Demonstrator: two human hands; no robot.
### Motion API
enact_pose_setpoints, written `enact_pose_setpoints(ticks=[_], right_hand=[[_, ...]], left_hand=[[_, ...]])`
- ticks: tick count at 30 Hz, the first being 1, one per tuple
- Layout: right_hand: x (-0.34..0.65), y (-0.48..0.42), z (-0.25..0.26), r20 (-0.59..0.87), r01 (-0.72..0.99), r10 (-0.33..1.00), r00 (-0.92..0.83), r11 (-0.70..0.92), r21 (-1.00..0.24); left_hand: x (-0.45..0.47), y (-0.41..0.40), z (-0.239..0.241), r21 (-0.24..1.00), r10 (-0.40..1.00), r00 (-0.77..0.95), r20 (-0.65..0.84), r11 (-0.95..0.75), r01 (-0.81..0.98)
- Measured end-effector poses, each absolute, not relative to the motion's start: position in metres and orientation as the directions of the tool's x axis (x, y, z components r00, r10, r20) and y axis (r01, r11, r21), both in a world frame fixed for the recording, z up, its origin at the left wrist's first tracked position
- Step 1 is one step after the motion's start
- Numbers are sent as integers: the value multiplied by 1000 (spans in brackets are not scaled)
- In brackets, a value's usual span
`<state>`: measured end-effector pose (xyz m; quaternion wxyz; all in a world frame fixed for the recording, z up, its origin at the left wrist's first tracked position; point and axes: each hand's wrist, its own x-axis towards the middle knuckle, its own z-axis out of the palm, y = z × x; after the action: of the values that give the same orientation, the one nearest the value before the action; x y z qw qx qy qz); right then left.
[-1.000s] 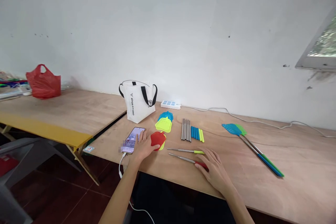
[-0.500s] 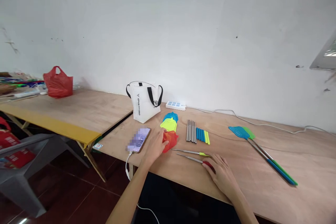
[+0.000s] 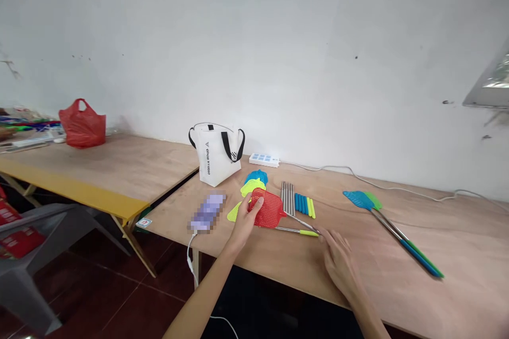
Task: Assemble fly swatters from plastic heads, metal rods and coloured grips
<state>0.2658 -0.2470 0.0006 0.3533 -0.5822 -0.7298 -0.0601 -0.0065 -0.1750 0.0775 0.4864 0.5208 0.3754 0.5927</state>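
Observation:
My left hand (image 3: 243, 226) pinches a red mesh fly swatter head (image 3: 269, 208), thumb on top, raised over the table. A thin metal rod (image 3: 299, 220) meets the neck of that head. Its other end is in my right hand (image 3: 338, 255), whose fingers close round it and hide the handle. Under it lies a second rod with a yellow handle (image 3: 309, 233). Partly behind my left hand is a yellow swatter head (image 3: 234, 213). Further back lie another yellow head (image 3: 250, 186) and blue heads (image 3: 257, 175).
Several metal tubes (image 3: 288, 199) lie beside blue and yellow grips (image 3: 304, 205). Two whole fly swatters (image 3: 392, 229), blue and green, rest at right. A phone (image 3: 207, 214) on a cable, a white bag (image 3: 218, 156) and a power strip (image 3: 264, 159) are at left and back.
My left hand has lifted the red head and moved it right, uncovering a yellow head. My right hand has brought the rod's tip up to the red head's neck.

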Motion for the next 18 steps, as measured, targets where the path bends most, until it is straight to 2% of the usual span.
enact_pose_setpoints(ticks=[3, 6, 10, 18], right_hand=[[263, -249, 4, 569, 902, 819, -67, 294, -318], [263, -248, 3, 579, 895, 815, -28, 279, -349], [265, -247, -1, 586, 884, 810, -10, 280, -373], [265, -247, 1, 588, 895, 807, -58, 303, -327]], left_hand=[[-4, -169, 68, 967, 991, 6, 133, -128, -222], [-3, -168, 66, 968, 997, 8, 77, -73, -238], [-3, -170, 69, 962, 998, 21, 64, -56, -267], [-5, -168, 66, 972, 995, 58, 80, -64, -227]])
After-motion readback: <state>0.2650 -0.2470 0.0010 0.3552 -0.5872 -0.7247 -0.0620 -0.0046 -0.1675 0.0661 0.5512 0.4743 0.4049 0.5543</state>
